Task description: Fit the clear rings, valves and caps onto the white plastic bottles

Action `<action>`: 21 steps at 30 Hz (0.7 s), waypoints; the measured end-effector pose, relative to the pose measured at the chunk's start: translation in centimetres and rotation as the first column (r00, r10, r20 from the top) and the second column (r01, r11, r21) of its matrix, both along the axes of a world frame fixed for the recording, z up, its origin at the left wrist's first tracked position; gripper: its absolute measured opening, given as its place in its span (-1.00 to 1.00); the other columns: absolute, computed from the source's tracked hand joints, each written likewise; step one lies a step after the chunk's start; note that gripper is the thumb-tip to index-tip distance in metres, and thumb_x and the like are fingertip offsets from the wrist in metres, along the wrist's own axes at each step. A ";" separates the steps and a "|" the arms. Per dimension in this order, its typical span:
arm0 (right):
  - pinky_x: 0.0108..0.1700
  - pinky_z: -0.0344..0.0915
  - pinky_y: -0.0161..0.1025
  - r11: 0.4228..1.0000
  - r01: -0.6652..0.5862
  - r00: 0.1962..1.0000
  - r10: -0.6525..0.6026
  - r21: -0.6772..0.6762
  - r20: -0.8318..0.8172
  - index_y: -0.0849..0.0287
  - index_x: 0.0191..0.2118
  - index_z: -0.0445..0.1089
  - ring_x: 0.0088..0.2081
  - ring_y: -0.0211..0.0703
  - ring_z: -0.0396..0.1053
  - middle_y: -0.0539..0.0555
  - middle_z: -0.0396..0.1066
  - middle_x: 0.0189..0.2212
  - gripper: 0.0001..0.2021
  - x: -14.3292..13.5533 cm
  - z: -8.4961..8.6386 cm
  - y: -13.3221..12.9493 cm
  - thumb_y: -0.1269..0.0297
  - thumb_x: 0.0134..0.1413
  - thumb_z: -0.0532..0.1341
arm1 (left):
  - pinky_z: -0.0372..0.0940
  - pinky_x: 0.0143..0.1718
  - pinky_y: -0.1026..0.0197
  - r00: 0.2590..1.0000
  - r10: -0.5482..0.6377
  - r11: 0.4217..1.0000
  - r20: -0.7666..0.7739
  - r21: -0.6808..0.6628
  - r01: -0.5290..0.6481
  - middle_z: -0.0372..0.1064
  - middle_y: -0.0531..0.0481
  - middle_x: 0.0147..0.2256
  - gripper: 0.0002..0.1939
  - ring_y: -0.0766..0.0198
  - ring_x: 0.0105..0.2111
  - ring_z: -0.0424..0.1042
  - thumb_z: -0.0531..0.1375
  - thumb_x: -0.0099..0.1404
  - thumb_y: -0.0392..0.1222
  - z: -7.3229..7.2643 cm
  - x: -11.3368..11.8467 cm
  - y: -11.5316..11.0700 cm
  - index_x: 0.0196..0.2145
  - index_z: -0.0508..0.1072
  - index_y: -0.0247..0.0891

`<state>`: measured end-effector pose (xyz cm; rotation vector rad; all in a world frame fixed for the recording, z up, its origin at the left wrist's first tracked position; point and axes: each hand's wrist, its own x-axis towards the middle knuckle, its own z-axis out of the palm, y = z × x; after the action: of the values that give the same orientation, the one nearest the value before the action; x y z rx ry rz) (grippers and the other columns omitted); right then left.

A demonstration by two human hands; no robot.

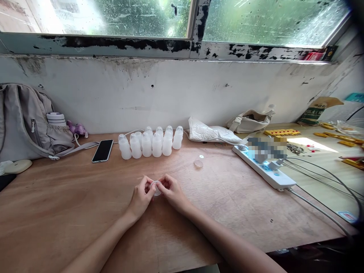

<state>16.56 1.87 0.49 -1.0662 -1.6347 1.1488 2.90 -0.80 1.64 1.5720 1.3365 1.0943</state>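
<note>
Between my two hands, just above the wooden table [85,212], is a small clear round disc [157,192]. My left hand [144,192] pinches its left side, thumb on top. On the other side my right hand [171,191] grips the disc the same way, with the two thumbs almost meeting. The undersides of the fingers are hidden. Further right on the table lie another clear round disc [198,163] and a tiny white round piece [201,156]. Beyond my hands stands a group of several frosted white bottles [157,146] with clear domed tops.
A phone [102,151] lies left of the bottles, near a grey backpack [25,117]. Behind to the right are a white plastic packet [209,131] and a beige bag [250,120]. A power strip [264,170] with cables runs along the right side.
</note>
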 end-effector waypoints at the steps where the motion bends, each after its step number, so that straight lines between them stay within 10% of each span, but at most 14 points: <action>1: -0.49 0.21 -0.36 1.000 0.004 1.000 -0.004 0.006 0.004 0.20 -0.42 0.27 -0.51 -0.31 0.23 -0.03 0.28 -0.54 -0.83 0.0 0.1 0.0 0.19 0.02 0.11 | 0.12 -0.62 0.35 1.000 0.003 1.000 -0.002 0.002 -0.003 0.28 0.14 -0.59 -0.81 0.41 -0.68 0.25 0.00 0.22 -0.06 0.0 0.0 0.0 -0.43 0.20 -0.23; 21: -0.51 0.16 -0.38 0.993 0.021 0.994 -0.034 0.119 0.108 0.19 -0.39 0.28 -0.53 -0.33 0.19 -0.04 0.29 -0.54 -0.89 0.1 0.3 0.0 0.25 0.00 0.11 | 0.20 -0.54 0.32 0.991 0.040 0.997 -0.126 0.067 -0.031 0.31 0.08 -0.54 -0.87 0.34 -0.59 0.31 0.03 0.17 -0.14 0.1 -0.3 0.1 -0.36 0.30 -0.23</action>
<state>16.70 1.90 0.75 -1.0889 -1.7451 0.9781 2.57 -0.69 1.70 1.6961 1.4306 1.0844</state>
